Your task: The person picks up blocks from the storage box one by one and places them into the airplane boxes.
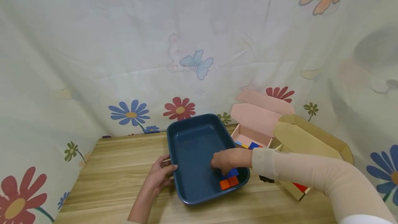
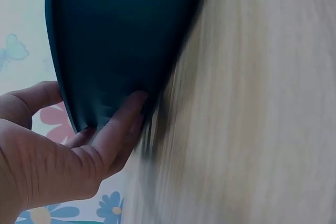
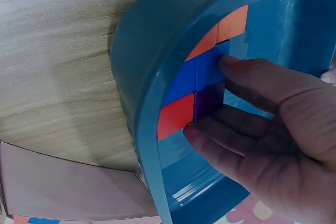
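A deep dark-blue rectangular tray [image 1: 194,148] sits on the wooden table. My left hand [image 1: 158,175] grips its left rim, thumb over the edge and fingers against the outer wall, as the left wrist view shows. Inside the tray, at the near right corner, lie orange blocks [image 1: 228,183], blue blocks [image 3: 181,83], a red block [image 3: 176,116] and a purple block [image 3: 209,101], set edge to edge. My right hand [image 3: 278,124] reaches in, its thumb against one blue block and its curled fingers at the purple block's opposite edge. Some fingertips are hidden.
An open pink box [image 1: 256,115] with several coloured pieces stands right of the tray. Nearer, an open tan box [image 1: 306,134] holds something red [image 1: 300,186]; my right forearm crosses over it. A small black object [image 1: 266,179] lies beside the tray. A patterned curtain [image 1: 199,27] hangs behind the table.
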Available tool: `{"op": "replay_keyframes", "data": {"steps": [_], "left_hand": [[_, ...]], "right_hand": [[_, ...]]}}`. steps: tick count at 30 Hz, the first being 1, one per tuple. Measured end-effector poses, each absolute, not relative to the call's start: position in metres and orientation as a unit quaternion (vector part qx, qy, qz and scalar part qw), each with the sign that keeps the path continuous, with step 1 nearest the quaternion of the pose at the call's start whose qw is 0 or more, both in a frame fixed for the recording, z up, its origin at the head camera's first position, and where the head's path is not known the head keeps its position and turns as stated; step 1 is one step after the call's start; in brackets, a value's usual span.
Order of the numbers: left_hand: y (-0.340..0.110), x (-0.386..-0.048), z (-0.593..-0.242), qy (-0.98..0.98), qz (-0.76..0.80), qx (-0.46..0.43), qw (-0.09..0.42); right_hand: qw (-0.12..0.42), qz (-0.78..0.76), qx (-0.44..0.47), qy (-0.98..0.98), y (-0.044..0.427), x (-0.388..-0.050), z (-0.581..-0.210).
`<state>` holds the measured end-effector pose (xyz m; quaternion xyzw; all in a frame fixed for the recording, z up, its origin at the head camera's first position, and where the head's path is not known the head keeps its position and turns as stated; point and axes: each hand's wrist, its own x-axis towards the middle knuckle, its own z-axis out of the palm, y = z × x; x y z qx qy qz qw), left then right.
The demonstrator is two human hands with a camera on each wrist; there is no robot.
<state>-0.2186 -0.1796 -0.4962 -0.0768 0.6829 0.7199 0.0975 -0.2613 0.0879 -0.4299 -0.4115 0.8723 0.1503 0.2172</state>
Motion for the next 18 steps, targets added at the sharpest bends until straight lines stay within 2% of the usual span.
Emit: {"op": "replay_keyframes", "data": {"steps": [12, 18], "left_hand": [[-0.1799, -0.2152, -0.4958, 0.679, 0.725, -0.056, 0.101], [-0.1807, -0.2155, -0.4975, 0.678, 0.726, -0.054, 0.099]], "right_hand": [[0.211, 0.138, -0.397, 0.883, 0.0865, -0.2596, -0.4311], [0.178, 0.146, -0.409, 0.883, 0.0879, -0.2619, -0.4327]]}}
